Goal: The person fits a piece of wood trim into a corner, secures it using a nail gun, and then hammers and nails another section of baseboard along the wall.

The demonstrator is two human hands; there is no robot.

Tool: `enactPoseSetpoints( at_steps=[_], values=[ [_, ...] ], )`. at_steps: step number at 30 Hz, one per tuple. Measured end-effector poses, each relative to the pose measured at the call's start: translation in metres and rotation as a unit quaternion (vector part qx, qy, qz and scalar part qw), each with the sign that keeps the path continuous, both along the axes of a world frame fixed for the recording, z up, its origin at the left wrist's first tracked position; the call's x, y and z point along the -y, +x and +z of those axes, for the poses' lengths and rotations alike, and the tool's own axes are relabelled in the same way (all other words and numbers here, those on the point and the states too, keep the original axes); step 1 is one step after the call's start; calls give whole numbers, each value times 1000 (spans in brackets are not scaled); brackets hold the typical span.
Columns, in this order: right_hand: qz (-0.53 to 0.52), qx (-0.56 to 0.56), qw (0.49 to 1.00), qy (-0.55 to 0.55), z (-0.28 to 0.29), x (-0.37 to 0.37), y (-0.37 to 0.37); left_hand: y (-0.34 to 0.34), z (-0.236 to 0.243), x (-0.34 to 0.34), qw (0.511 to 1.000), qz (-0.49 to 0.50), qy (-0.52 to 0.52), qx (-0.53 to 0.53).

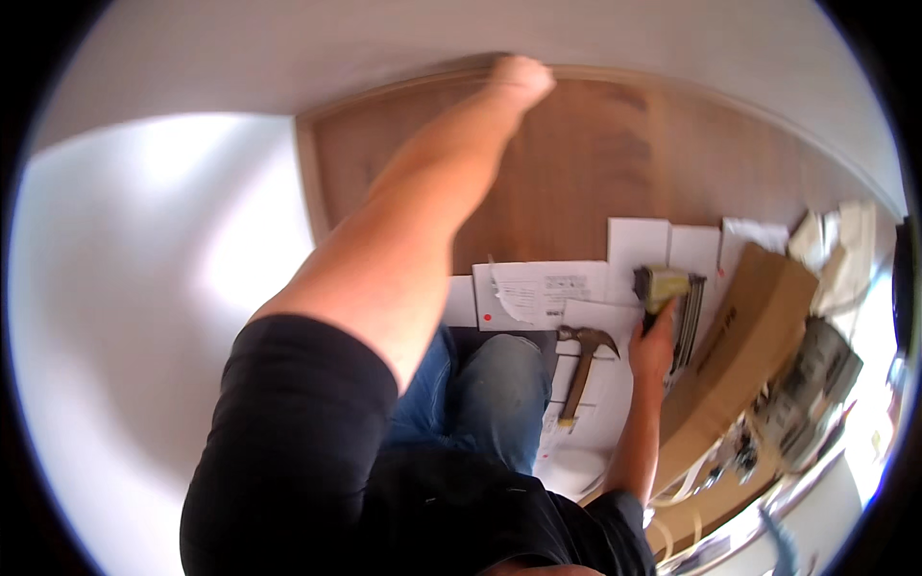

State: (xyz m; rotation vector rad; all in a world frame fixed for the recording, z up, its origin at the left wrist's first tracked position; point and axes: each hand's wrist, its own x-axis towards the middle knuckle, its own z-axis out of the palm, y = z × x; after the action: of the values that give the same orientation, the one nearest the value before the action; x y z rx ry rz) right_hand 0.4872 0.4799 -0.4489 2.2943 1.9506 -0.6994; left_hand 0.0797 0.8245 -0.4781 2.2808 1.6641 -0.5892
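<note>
My left hand [521, 83] is stretched far forward to the wooden trim along the top of a brown wood panel [552, 163]; it is blurred and what its fingers do is unclear. My right hand [651, 348] grips the handle of a yellow-and-black nail gun [665, 284], which is over white printed sheets [538, 293] at the right. A claw hammer [581, 374] with a dark head and wooden handle lies on the white sheets between my right forearm and my jeans-clad knee.
A long cardboard box [730, 346] runs along the right, with grey items [816, 374], paper scraps and small hardware beside it. A white wall [125, 288] rises at the left. A pale curved surface [413, 38] borders the top of the wood panel.
</note>
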Motion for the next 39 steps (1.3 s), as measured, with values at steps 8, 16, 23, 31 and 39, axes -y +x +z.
enactPoseSetpoints(
  at_steps=[8,16,23,31,39],
  values=[
    [95,38,993,58,-48,20,3,-15,-9,13,998,-3,62,-17],
    [136,72,978,140,-49,13,0,0,0,32,985,167,34,-42],
    [162,71,971,162,-43,27,14,64,80,202,921,269,103,263],
    [161,42,976,139,-37,35,-2,25,-4,507,725,615,195,242],
    [176,100,960,194,-64,26,21,-12,13,640,622,724,195,225]
  ],
)
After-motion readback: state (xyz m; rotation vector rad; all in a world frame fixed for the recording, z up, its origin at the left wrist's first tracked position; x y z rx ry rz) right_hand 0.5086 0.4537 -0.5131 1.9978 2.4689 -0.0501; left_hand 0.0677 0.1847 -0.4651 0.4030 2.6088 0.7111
